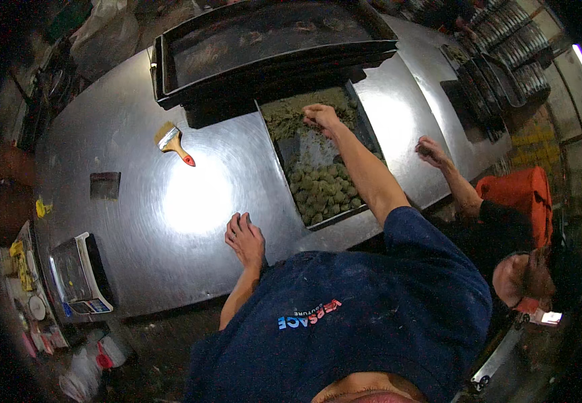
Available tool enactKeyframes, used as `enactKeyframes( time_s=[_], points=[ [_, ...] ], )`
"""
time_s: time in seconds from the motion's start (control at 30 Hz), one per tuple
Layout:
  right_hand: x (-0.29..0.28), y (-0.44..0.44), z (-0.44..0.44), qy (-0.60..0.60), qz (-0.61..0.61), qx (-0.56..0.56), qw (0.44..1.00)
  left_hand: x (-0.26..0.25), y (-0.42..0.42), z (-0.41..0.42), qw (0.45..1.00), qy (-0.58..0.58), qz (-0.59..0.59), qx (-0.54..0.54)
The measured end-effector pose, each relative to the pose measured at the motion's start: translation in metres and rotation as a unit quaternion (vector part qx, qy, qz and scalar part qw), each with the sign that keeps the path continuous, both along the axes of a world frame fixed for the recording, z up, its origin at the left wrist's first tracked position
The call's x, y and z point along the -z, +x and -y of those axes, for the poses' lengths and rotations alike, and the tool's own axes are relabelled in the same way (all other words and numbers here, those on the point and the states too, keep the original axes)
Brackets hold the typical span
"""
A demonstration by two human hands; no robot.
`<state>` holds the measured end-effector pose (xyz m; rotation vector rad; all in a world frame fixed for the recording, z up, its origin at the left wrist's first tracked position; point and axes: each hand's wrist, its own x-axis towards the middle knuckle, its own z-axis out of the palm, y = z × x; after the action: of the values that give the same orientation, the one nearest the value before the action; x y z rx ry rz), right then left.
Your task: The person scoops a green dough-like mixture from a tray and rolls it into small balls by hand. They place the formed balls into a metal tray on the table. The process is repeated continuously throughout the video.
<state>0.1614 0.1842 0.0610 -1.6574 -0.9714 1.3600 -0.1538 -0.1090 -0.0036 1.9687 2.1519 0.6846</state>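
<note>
My right hand (322, 120) reaches over a shallow metal tray (283, 166), its fingers bent just above a mass of greenish, crumbly dough-like material (283, 113). Whether something is pinched in those fingers is hidden. Many small rounded lumps (323, 194) of the same greenish stuff fill the tray's near end, and a bare patch of tray bottom lies between lumps and mass. My left hand (246, 239) is at the near part of the steel table (139, 262), with fingers loosely curved and apart, holding nothing.
A stack of dark baking trays (275, 63) stands at the back. Leftward lie a flat brush (174, 142), a dark scraper-like plate (105, 185) and a digital scale (80, 277). At right, a co-worker's hand (432, 151) hovers by the table, near an orange chair (517, 201).
</note>
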Motion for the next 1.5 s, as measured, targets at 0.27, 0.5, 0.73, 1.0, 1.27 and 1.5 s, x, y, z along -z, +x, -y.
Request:
enactKeyframes(
  time_s=[0.27,0.5,0.73,1.0,1.27,1.5],
  points=[
    [0.048,0.022,0.001,-0.036,0.085,0.107,0.99,0.002,0.001,0.0,1.0,0.0,-0.009,0.006],
    [0.058,0.022,0.035,-0.056,-0.185,0.171,0.966,0.005,0.001,-0.001,1.0,0.004,-0.016,0.004],
    [-0.031,0.0,0.064,0.027,-0.248,0.076,0.965,0.002,0.002,0.0,0.999,0.024,-0.031,0.001],
    [0.037,0.022,0.071,-0.03,-0.259,0.162,0.952,0.005,0.003,0.0,0.999,0.035,-0.024,-0.001],
    [-0.024,0.002,0.064,0.05,-0.286,0.109,0.951,0.008,0.003,0.001,0.999,0.04,-0.015,-0.013],
    [0.033,-0.009,0.094,-0.105,-0.251,0.198,0.942,0.004,0.002,-0.001,1.0,0.005,-0.016,-0.008]
  ],
)
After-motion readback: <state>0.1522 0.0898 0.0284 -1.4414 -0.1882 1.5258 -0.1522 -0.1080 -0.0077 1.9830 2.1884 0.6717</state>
